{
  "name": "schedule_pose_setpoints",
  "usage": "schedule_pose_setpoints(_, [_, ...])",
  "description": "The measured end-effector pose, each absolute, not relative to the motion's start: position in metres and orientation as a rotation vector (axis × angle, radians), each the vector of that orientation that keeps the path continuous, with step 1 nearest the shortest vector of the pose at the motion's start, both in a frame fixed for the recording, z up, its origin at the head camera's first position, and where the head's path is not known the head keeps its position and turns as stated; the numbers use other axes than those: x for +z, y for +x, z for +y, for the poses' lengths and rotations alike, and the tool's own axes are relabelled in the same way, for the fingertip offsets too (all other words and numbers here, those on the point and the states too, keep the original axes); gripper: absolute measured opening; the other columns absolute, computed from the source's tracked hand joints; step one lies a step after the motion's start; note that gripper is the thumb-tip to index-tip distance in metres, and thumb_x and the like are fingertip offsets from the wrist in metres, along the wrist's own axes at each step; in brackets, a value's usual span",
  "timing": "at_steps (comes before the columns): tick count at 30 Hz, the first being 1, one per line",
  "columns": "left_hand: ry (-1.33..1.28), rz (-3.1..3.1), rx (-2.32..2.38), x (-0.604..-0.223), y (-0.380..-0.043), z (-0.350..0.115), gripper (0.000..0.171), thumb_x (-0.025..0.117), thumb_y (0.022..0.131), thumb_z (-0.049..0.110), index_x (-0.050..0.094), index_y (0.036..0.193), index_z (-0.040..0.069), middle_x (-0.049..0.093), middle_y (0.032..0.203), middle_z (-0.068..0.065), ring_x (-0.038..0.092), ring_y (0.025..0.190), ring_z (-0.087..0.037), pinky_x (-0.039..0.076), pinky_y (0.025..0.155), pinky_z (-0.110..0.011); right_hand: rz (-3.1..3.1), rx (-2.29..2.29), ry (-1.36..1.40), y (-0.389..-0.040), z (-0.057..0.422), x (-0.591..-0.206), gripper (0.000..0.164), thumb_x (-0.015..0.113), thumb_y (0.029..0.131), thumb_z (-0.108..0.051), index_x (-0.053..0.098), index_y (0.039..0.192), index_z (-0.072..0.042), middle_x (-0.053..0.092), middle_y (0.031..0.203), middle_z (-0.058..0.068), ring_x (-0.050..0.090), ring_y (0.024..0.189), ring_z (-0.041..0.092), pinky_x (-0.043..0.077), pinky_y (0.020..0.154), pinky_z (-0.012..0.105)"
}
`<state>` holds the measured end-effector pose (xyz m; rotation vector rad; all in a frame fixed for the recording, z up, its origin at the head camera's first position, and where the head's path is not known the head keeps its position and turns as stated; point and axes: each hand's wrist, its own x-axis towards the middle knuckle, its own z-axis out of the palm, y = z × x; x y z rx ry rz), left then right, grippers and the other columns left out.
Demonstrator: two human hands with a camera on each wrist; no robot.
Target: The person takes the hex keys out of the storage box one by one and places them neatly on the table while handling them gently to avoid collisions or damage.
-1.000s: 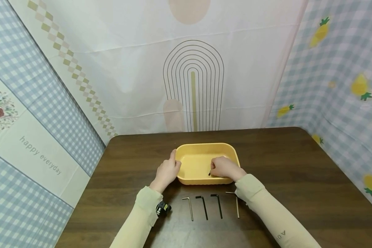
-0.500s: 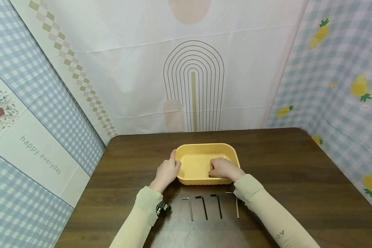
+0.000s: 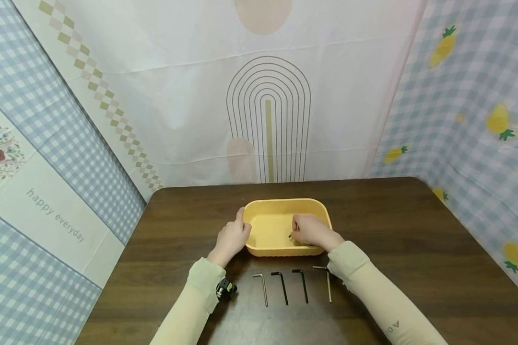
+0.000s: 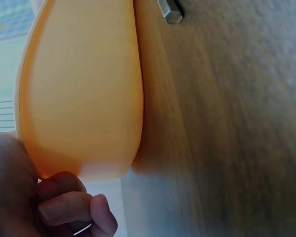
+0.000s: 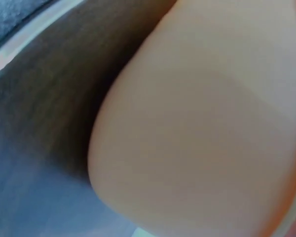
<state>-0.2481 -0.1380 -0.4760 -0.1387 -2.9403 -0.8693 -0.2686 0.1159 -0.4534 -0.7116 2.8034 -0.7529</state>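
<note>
A yellow tray (image 3: pixel 285 251) sits on the table, and its orange-looking outer wall (image 4: pixel 89 89) fills much of the left wrist view. My left hand (image 3: pixel 233 235) holds the tray's left end, one finger stretched along the side and the other fingers curled by the wall. Inside the tray, toward its right side, my right hand (image 3: pixel 311 230) is curled with the fingertips down. It pinches a thin dark rod (image 3: pixel 290 235); only a short tip shows, the rest hidden by the hand. The right wrist view shows the tray wall (image 5: pixel 197 128), not the fingers.
In front of the tray lies a row of L-shaped hex keys: a silvery one (image 3: pixel 263 290), two black ones (image 3: pixel 283 289) and a brassy one (image 3: pixel 329 287) partly beneath my right sleeve. A small black device (image 3: pixel 226 288) is on my left wrist. Patterned cloth hangs behind the table.
My right hand has lifted slightly inside the tray, and the rod's dark tip has moved up a little with it. My left hand keeps its place on the tray's end.
</note>
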Motion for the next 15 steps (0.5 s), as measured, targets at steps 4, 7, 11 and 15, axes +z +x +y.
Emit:
schedule_pose_setpoints(4, [-0.145, -2.936, -0.858, -0.474, -0.249, -0.138, 0.059, 0.047, 0.102, 0.021, 0.032, 0.155, 0.000, 0.048, 0.058, -0.003, 0.044, 0.045, -0.018, 0.035, 0.045, -0.033, 2.831, -0.794, -0.749, -0.271, 0.117, -0.448, 0.012, 0.064, 0.089, -0.006, 0.053, 0.084, -0.008, 0.051, 0.068, 0.001, 0.045, 0.055, 0.013, 0.037, 0.054, 0.028])
schedule_pose_setpoints(7, [-0.142, -2.944, -0.851, -0.473, -0.249, -0.138, 0.059, 0.047, 0.102, 0.021, 0.032, 0.155, 0.000, 0.049, 0.059, -0.004, 0.046, 0.047, -0.019, 0.036, 0.046, -0.033, 2.867, -0.796, -0.786, -0.273, 0.118, -0.444, 0.009, 0.063, 0.088, -0.005, 0.054, 0.087, -0.007, 0.051, 0.068, 0.000, 0.045, 0.056, 0.013, 0.037, 0.056, 0.028])
schedule_pose_setpoints(11, [-0.136, -2.953, -0.845, -0.473, -0.249, -0.138, 0.059, 0.047, 0.103, 0.021, 0.032, 0.155, 0.000, 0.049, 0.059, -0.004, 0.046, 0.047, -0.019, 0.036, 0.047, -0.033, 2.905, -0.798, -0.823, -0.273, 0.118, -0.440, 0.009, 0.065, 0.089, -0.006, 0.056, 0.089, -0.007, 0.053, 0.068, -0.001, 0.047, 0.055, 0.011, 0.039, 0.056, 0.029])
schedule_pose_setpoints(15, [-0.135, -2.957, -0.839, -0.474, -0.248, -0.138, 0.059, 0.047, 0.103, 0.022, 0.032, 0.155, 0.001, 0.049, 0.059, -0.004, 0.046, 0.047, -0.019, 0.036, 0.047, -0.034, 2.940, -0.807, -0.846, -0.270, 0.117, -0.434, 0.009, 0.066, 0.089, -0.006, 0.056, 0.090, -0.007, 0.055, 0.069, -0.002, 0.049, 0.054, 0.010, 0.041, 0.057, 0.029])
